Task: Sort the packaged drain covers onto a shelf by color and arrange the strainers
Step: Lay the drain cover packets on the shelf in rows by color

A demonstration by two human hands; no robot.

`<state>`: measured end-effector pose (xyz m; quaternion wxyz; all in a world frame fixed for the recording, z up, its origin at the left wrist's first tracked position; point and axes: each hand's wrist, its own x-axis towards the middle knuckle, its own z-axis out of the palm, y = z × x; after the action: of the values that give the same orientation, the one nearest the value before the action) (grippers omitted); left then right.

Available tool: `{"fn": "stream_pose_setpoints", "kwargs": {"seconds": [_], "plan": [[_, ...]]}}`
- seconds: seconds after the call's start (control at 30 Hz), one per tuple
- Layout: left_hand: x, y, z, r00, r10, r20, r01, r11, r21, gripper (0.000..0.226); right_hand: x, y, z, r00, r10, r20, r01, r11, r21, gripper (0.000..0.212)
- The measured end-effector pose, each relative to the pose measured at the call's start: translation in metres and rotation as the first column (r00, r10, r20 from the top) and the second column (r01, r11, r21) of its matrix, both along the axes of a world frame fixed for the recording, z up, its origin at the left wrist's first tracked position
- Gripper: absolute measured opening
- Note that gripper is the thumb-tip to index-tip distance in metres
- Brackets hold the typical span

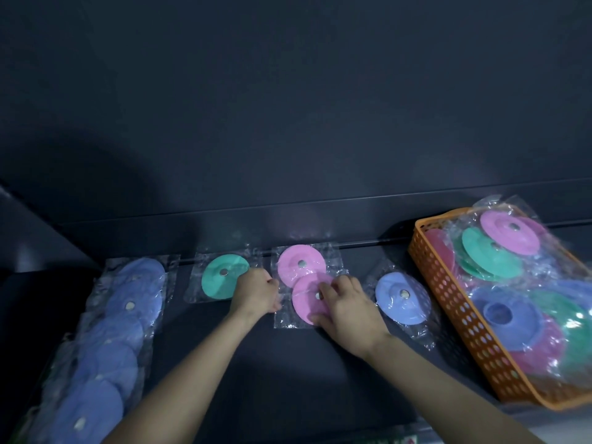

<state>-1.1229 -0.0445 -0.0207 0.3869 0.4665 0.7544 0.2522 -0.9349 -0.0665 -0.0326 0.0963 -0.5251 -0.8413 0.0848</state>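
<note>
Two pink packaged drain covers lie overlapped on the dark shelf (224,363): the rear one (296,267) flat, the front one (306,302) under my fingers. My right hand (344,307) grips the front pink cover's right side. My left hand (256,291) pinches the left edge of its clear wrapper. A green packaged cover (217,282) lies to the left, partly behind my left hand. A single blue packaged cover (402,298) lies to the right. A long overlapped row of blue covers (109,347) runs down the shelf's left side.
An orange perforated basket (461,318) sits at the right, holding several packaged pink, green and blue covers. A dark back wall rises behind the shelf. The shelf's front edge runs along the bottom of the view.
</note>
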Motion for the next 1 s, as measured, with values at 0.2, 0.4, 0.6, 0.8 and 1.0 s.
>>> {"fn": "stream_pose_setpoints", "kwargs": {"seconds": [0.2,0.4,0.6,0.8,1.0], "plan": [[0.011,-0.013,0.018,0.746,-0.111,-0.657,0.286,0.944,0.165,0.027,0.012,0.001,0.006,0.998,-0.047,-0.032,0.047,0.999,0.006,0.045],[0.026,-0.011,0.006,0.696,-0.486,-0.528,0.612,0.787,0.081,0.056,0.060,0.007,0.005,0.940,-0.326,0.097,0.328,0.945,-0.003,0.056],[0.024,-0.011,-0.008,0.622,-0.564,-0.543,0.645,0.762,-0.053,0.063,0.093,0.011,0.000,0.973,-0.230,0.017,0.230,0.964,-0.132,0.055],[0.030,0.001,0.001,0.628,-0.484,-0.609,0.615,0.788,0.008,0.060,0.079,0.023,0.007,0.994,-0.080,0.076,0.090,0.984,-0.150,0.064],[0.028,0.009,0.002,0.635,-0.527,-0.565,0.621,0.783,-0.031,0.054,0.071,0.042,0.007,0.998,-0.003,0.065,0.011,0.993,-0.116,0.057]]}}
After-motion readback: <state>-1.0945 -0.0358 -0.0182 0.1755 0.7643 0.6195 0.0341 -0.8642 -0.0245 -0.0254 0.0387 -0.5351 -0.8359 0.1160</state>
